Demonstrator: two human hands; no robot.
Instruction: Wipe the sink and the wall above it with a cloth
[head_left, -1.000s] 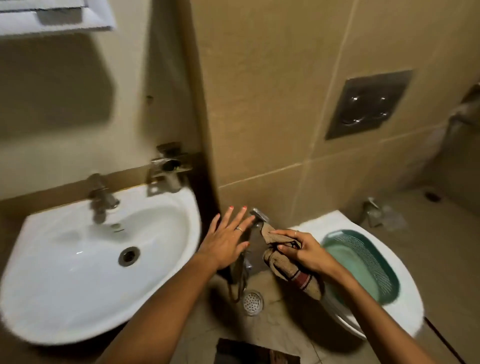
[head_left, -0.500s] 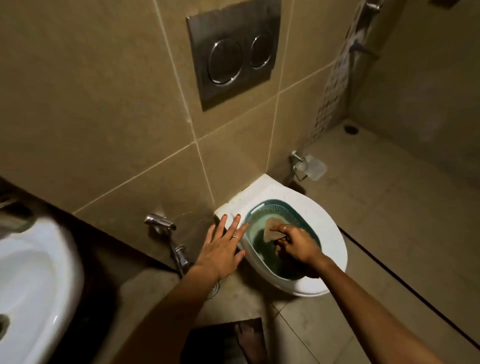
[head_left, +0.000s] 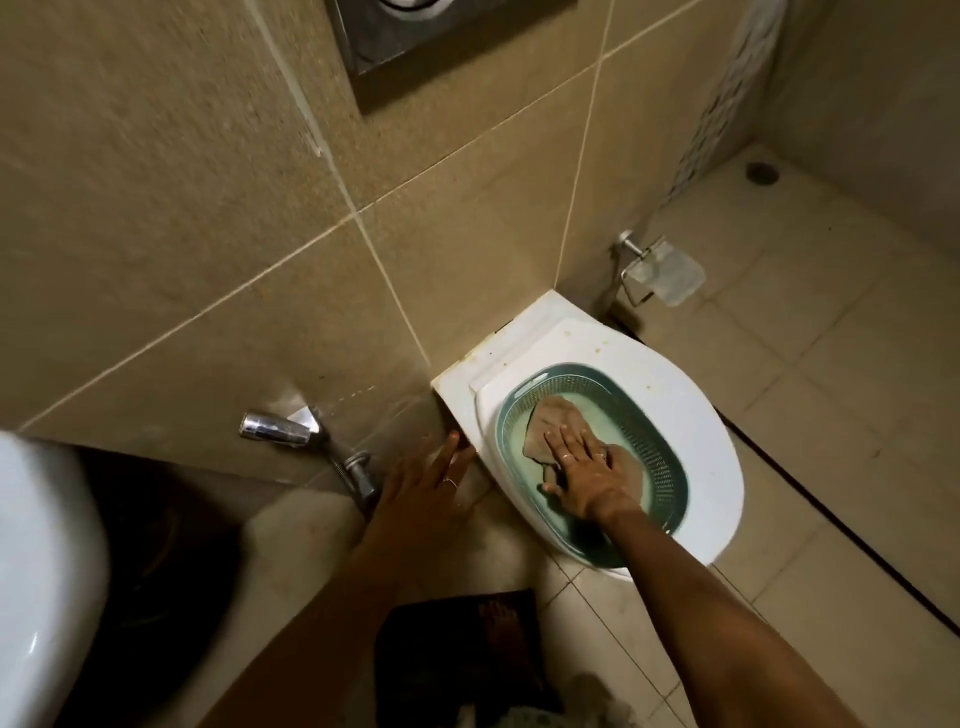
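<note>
A brown cloth (head_left: 551, 420) lies in water inside a teal oval basin (head_left: 671, 467) that rests on the closed white toilet lid (head_left: 691, 410). My right hand (head_left: 587, 475) lies flat on the cloth, fingers stretched over it and pressing it down into the basin. Left of the toilet, my left hand (head_left: 423, 493) hovers with its fingers spread and holds nothing. Only the right rim of the white sink (head_left: 41, 571) shows, at the far left edge. The beige tiled wall (head_left: 182, 182) fills the upper left.
A chrome hand sprayer (head_left: 280, 428) with its hose hangs on the wall between sink and toilet. A steel flush plate (head_left: 415, 47) sits high on the wall. A paper holder (head_left: 660, 270) sticks out right of the toilet. My bare foot stands on a dark mat (head_left: 441, 675).
My view has swung right from the sink to the toilet. My right hand carried the cloth into the teal basin and now presses it flat. My left hand stays spread.
</note>
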